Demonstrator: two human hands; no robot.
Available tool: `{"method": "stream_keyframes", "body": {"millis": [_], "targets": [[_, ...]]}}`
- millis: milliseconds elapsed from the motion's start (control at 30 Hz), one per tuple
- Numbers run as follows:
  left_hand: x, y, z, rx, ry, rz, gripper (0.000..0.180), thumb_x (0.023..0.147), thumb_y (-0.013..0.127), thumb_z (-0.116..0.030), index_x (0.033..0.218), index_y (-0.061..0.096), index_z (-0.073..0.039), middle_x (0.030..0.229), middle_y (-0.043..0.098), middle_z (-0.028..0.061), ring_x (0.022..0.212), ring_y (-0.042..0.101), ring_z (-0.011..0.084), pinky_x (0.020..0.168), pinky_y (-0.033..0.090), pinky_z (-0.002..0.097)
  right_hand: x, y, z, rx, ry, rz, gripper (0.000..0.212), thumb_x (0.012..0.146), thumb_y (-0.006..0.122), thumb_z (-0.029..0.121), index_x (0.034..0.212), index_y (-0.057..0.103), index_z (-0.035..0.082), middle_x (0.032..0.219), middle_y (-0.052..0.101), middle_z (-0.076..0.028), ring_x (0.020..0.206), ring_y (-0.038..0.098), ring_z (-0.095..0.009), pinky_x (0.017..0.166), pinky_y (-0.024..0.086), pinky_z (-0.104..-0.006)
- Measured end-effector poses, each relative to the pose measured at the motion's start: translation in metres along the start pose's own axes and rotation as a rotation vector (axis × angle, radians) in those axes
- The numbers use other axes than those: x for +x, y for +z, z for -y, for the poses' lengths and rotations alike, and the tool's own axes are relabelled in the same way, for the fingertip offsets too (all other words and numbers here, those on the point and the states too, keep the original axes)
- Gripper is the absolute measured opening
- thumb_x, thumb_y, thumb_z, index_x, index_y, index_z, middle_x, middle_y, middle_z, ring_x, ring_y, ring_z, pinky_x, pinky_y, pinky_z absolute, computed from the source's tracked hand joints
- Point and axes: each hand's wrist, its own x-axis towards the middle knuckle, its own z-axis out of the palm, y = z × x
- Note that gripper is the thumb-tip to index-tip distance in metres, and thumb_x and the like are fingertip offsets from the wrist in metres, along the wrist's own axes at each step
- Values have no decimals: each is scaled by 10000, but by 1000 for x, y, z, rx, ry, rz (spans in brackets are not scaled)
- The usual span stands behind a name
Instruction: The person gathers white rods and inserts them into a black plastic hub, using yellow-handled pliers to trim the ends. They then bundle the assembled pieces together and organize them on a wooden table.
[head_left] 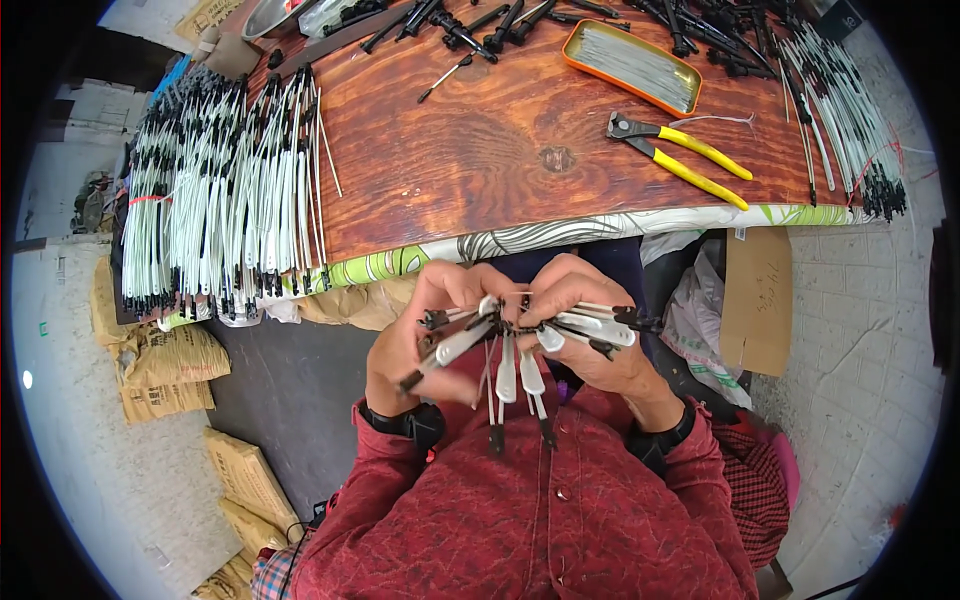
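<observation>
In front of my chest, my left hand (408, 330) and my right hand (600, 370) meet around a fan of thin rods (506, 378) with flat white tips and black end pieces. The fingers of both hands are closed on the rods where they come together. Some of the rods hang downward between the hands, while others stick out to either side. A fine thread or wire seems to run between the fingertips, too small to make out. My lower left fingers are slightly blurred.
On the wooden table (430, 150), bundles of similar rods (220, 200) hang over the left edge and more rods (850, 120) lie right. Yellow-handled end-cutting pliers (690, 160) lie near an orange tin (628, 90) of thin metal pins. Black parts (490, 30) lie behind; sacks (170, 355) stand left.
</observation>
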Motion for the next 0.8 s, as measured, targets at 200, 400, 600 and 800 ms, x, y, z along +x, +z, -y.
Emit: {"method": "stream_keyframes", "body": {"millis": [200, 400, 600, 800], "targets": [[10, -22, 15, -81, 13, 54, 619, 739, 850, -158, 1198, 449, -52, 1062, 590, 153, 1030, 575, 219, 983, 451, 394, -2, 9, -9, -71, -31, -38, 269, 721, 721, -16, 985, 695, 29, 925, 640, -75, 893, 627, -227, 796, 500, -338], [4, -18, 1, 77, -143, -26, 462, 709, 856, -96, 1047, 547, -36, 1022, 607, 102, 943, 583, 155, 844, 475, 304, -2, 6, -11, -126, -60, -23, 275, 809, 831, 204, 981, 693, 40, 919, 620, -68, 867, 623, -182, 768, 496, -300], [1, -20, -1, 79, -176, -74, 420, 706, 857, -106, 1006, 569, -40, 987, 615, 70, 931, 584, 140, 818, 479, 293, 3, 1, 0, -125, -9, 99, 388, 775, 850, 172, 1089, 676, 27, 1033, 625, -99, 957, 630, -221, 834, 496, -321], [4, -23, -5, 160, -144, -26, 413, 715, 854, -136, 997, 564, -47, 945, 611, 63, 884, 588, 142, 789, 472, 281, 15, -30, 5, 127, 117, 522, 780, 713, 879, 358, 1329, 578, -15, 1236, 557, -154, 1180, 542, -291, 1012, 422, -387]]}}
